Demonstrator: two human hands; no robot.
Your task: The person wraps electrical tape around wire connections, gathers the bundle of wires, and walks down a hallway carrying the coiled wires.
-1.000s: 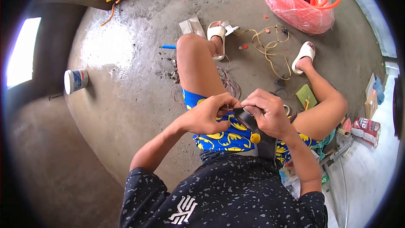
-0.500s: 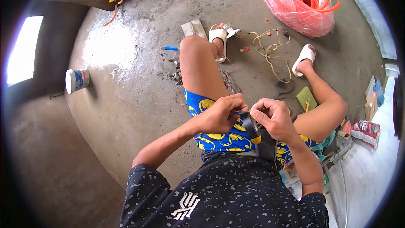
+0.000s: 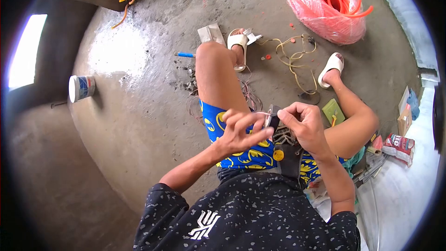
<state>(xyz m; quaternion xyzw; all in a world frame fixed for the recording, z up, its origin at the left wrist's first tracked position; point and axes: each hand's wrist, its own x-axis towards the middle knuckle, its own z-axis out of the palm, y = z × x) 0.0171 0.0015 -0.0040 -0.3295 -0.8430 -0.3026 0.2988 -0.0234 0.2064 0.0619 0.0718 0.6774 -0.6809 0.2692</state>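
In my lap, a roll of black electrical tape (image 3: 273,120) hangs between my two hands, its pale ring edge turned to the left. My right hand (image 3: 304,125) is closed, thumb and forefinger pinching the tape's upper end. A thin pale wire (image 3: 261,113) reaches toward that pinch, its end hidden. My left hand (image 3: 241,131) has its fingers spread and slightly blurred, with the thumb close to the roll; I cannot tell whether they touch. Below the hands is a dark tool pouch (image 3: 291,158) at my waist, holding a tool with a yellow end (image 3: 278,155).
A wrapped coil of red-orange tubing (image 3: 325,16) lies at the upper right. Yellowish cable (image 3: 292,62) is tangled between my feet. A white bucket (image 3: 82,88) lies on its side at left. A green box (image 3: 333,111) and a red-white bag (image 3: 399,148) are at right.
The black tape was stretched between both pinching hands; now my left hand has spread its fingers and dropped slightly, and the roll hangs beside the right fingertips. My right hand keeps its pinch.
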